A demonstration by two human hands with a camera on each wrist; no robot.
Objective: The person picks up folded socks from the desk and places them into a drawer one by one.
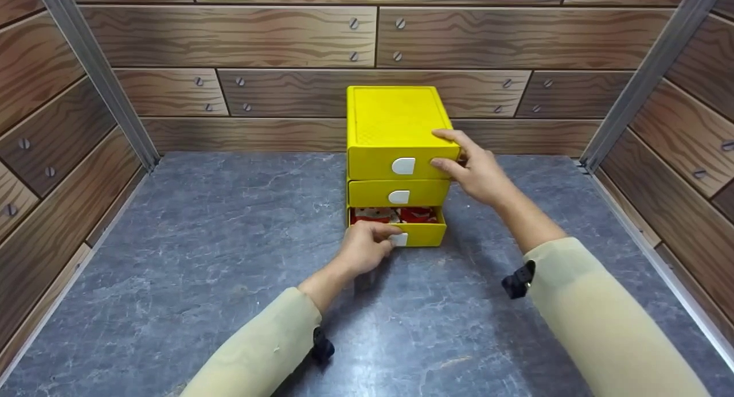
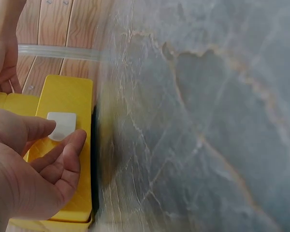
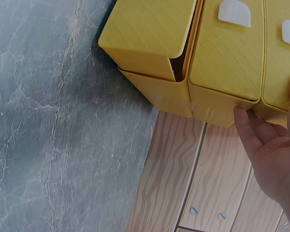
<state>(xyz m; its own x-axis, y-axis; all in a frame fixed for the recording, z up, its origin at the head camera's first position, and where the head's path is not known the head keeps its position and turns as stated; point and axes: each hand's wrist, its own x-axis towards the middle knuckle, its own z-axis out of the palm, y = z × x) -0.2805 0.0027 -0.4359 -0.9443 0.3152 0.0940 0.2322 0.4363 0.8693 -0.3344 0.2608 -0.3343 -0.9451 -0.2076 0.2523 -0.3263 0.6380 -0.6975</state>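
A yellow cabinet [image 1: 395, 116] with three stacked drawers stands toward the back, each drawer front bearing a white handle. Its bottom drawer [image 1: 425, 235] is pulled partway out and shows red and white items [image 1: 417, 214] inside. My left hand [image 1: 364, 248] pinches the bottom drawer's white handle [image 2: 64, 124] between thumb and fingers. At the cabinet's upper right corner, my right hand [image 1: 479, 170] holds on, thumb on the top drawer's front [image 1: 373, 163] and fingers over the top and along the side. The middle drawer [image 1: 367, 193] is closed.
The cabinet stands on a grey marbled tabletop [image 1: 229, 225]. Wood-patterned panels [image 1: 241, 35] rise behind and on both sides, with metal posts [image 1: 97, 70] at the corners. A small black device [image 1: 518, 279] sits at each sleeve cuff.
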